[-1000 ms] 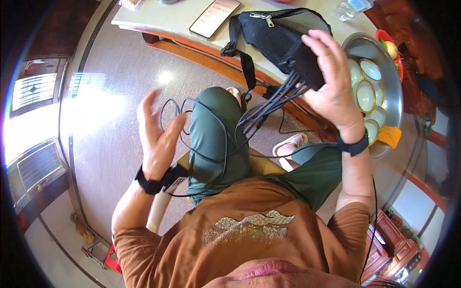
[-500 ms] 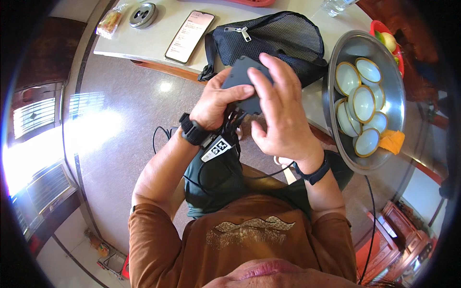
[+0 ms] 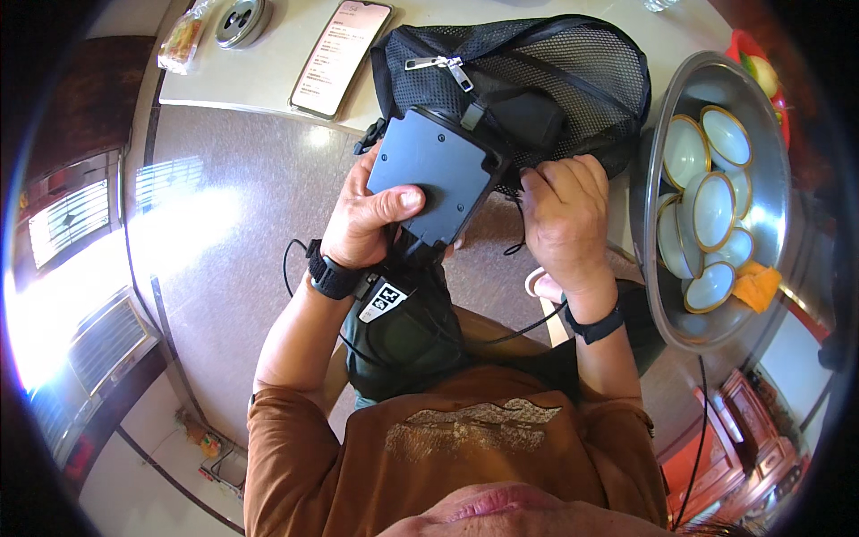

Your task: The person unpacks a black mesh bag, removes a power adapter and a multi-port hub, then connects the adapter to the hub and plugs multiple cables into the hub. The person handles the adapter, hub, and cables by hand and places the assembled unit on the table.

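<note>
here the left hand (image 3: 353, 224) grasps a squarish dark-grey plastic box (image 3: 429, 170) beside a black mesh zippered bag (image 3: 573, 63). the right hand (image 3: 568, 210) curls by the bag's edge; i cannot tell if it holds anything.

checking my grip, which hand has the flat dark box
The left hand, gripping the dark box at its left side; the right hand is off it, beside the mesh bag.

Box (image 3: 429, 170) smooth matt plastic, bag (image 3: 591, 76) mesh cloth, basin (image 3: 769, 201) glossy metal to my distant eye, bowls (image 3: 713, 211) glossy.
</note>
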{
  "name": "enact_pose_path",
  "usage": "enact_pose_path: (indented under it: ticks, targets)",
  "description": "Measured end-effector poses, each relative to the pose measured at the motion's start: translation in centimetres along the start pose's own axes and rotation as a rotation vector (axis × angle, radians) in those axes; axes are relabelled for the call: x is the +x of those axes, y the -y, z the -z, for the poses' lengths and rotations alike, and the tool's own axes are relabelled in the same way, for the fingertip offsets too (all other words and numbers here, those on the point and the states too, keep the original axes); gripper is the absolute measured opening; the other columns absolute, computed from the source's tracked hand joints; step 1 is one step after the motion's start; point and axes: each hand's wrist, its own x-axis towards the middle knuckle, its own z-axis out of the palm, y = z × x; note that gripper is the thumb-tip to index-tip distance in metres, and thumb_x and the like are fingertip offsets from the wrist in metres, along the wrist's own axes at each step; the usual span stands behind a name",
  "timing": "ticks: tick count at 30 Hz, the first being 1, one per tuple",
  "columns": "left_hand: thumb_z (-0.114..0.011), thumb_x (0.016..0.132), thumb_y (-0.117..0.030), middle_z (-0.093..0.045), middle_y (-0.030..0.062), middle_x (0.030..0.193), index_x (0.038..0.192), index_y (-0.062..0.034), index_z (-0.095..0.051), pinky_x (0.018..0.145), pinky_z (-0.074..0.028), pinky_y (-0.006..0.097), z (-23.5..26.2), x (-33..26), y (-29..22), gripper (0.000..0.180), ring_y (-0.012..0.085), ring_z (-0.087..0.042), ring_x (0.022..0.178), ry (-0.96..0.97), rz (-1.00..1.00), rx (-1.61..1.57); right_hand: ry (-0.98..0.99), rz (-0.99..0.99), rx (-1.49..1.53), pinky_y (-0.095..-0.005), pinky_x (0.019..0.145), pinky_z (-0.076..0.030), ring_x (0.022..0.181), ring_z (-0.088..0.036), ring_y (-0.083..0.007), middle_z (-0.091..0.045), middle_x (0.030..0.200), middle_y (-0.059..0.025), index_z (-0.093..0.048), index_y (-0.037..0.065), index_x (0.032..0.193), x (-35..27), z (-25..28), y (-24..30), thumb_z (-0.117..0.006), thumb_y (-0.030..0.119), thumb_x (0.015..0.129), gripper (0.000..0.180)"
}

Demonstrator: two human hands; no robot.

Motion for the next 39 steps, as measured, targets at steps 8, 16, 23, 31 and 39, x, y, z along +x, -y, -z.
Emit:
enact_pose_path:
  ticks: [8, 16, 23, 31, 39]
  targets:
    - [-0.092, 0.062, -0.030, -0.066, 0.0049, 0.111, 0.126, -0.0018, -0.055, 0.095, -0.046, 0.029, -0.6, -0.3, -0.2, 0.079, 0.0158, -0.061, 0.104, -0.064, 0.044, 0.180, 0.109, 0.007, 0.153, -0.0432, 0.080, -0.044, 0.082, -0.056, -0.0287, -0.057, 0.087, -0.0118, -0.066, 0.000, 0.086, -0.9, -1.6, 1.5, -0.073, 0.011, 0.067, 0.023]
    - [-0.092, 0.064, -0.027, -0.066, 0.0046, 0.110, 0.126, -0.0006, -0.055, 0.093, -0.046, 0.029, -0.8, -0.2, 0.1, 0.077, 0.0145, -0.060, 0.102, -0.005, 0.038, 0.208, -0.294, -0.567, 0.449, -0.0469, 0.097, -0.043, 0.101, -0.057, -0.0378, -0.056, 0.113, -0.0221, -0.055, -0.003, 0.125, -1.3, -2.2, 0.3, -0.077, 0.011, 0.075, 0.056]
    - [-0.094, 0.062, -0.024, -0.064, 0.0058, 0.116, 0.135, 0.0012, -0.049, 0.096, -0.046, 0.029, -1.3, 0.0, 0.4, 0.089, 0.0151, -0.060, 0.106, -0.031, 0.032, 0.214, 0.036, -0.376, 0.065, -0.0459, 0.100, -0.038, 0.114, -0.050, -0.0401, -0.055, 0.124, -0.0215, -0.053, -0.001, 0.126, 0.9, -2.5, -2.4, -0.085, 0.012, 0.062, 0.072]
    - [-0.095, 0.062, -0.019, -0.063, 0.0063, 0.120, 0.138, 0.0011, -0.045, 0.098, -0.045, 0.029, -1.4, -0.5, 0.3, 0.093, 0.0148, -0.059, 0.110, 0.019, 0.023, 0.178, -0.244, -0.445, 0.520, -0.0387, 0.089, -0.050, 0.100, -0.064, -0.0305, -0.063, 0.110, -0.0156, -0.056, 0.003, 0.120, 0.8, -3.3, -1.6, -0.085, 0.005, 0.058, 0.069]
    - [-0.096, 0.056, -0.022, -0.063, 0.0092, 0.122, 0.140, 0.0016, -0.044, 0.099, -0.047, 0.032, -1.3, -1.3, 0.1, 0.101, 0.0191, -0.061, 0.110, -0.066, -0.019, 0.128, -0.398, -0.452, 0.814, -0.0322, 0.098, -0.050, 0.112, -0.059, -0.0204, -0.058, 0.121, -0.0128, -0.047, -0.002, 0.131, 0.8, -1.2, -0.6, -0.085, -0.003, 0.065, 0.076]
